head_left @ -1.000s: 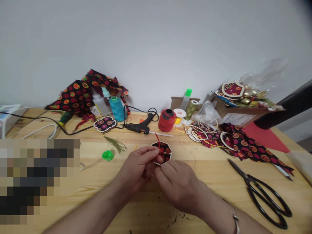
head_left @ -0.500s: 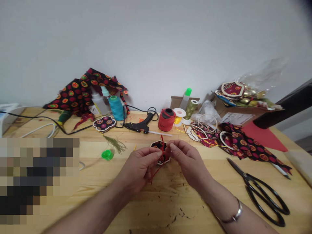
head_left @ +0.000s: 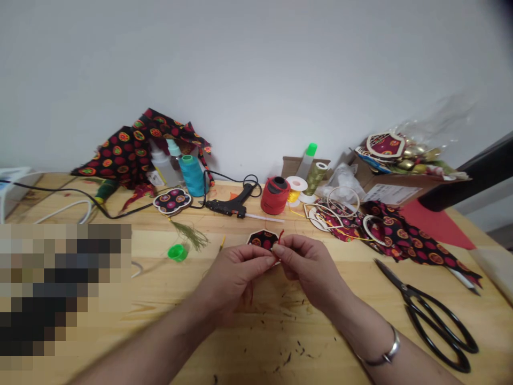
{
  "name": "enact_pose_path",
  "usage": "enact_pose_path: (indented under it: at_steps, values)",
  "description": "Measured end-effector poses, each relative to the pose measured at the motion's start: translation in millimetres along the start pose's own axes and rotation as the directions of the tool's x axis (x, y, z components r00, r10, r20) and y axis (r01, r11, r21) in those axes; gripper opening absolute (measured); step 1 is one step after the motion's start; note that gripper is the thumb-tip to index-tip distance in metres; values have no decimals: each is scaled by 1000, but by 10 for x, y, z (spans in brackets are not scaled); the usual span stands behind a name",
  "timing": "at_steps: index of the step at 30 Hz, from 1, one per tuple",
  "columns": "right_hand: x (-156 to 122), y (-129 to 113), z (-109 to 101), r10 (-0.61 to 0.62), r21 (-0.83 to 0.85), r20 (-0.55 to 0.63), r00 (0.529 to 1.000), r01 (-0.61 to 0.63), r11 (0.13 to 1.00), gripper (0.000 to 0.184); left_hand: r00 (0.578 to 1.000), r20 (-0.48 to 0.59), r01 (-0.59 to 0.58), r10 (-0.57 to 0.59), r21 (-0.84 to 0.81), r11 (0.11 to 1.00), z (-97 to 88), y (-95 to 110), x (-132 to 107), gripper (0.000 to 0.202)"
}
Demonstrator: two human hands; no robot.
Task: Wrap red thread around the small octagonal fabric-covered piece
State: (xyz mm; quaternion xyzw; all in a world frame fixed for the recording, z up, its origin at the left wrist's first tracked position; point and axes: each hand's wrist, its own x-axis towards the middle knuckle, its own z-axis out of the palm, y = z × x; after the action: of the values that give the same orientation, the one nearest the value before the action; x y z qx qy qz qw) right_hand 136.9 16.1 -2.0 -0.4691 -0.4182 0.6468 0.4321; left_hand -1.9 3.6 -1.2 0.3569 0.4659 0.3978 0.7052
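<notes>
My left hand and my right hand meet at the middle of the wooden table, fingers pinched together on a thin red cord. The cord's short end sticks up above my right fingertips, and a strand hangs below my left palm. Just behind the fingertips lies a small octagonal ornament covered in black fabric with red and orange dots. Its lower part is hidden by my fingers.
Black scissors lie at the right. Behind the hands are a black glue gun, a red spool, yellow and olive thread spools, a teal spool, bottles, patterned fabric, wooden rings, a cardboard box. A green cap sits at the left.
My right hand rose from in front of the ornament to meet the left at the cord. Both hands then edged right and pinched closer together, and the cord's upright end grew shorter.
</notes>
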Motion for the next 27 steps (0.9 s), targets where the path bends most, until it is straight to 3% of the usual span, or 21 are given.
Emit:
enact_pose_path:
  at_steps: [17, 27]
  values:
    - [-41, -67, 16, -63, -46, -62, 996, 60, 997, 15, 1000, -23, 12, -11, 79, 997, 2, 31, -20, 7]
    - [-24, -44, 2, -72, -45, -57, 996, 69, 997, 15, 998, -7, 63, -63, -13, 998, 1, 8, 1, 11]
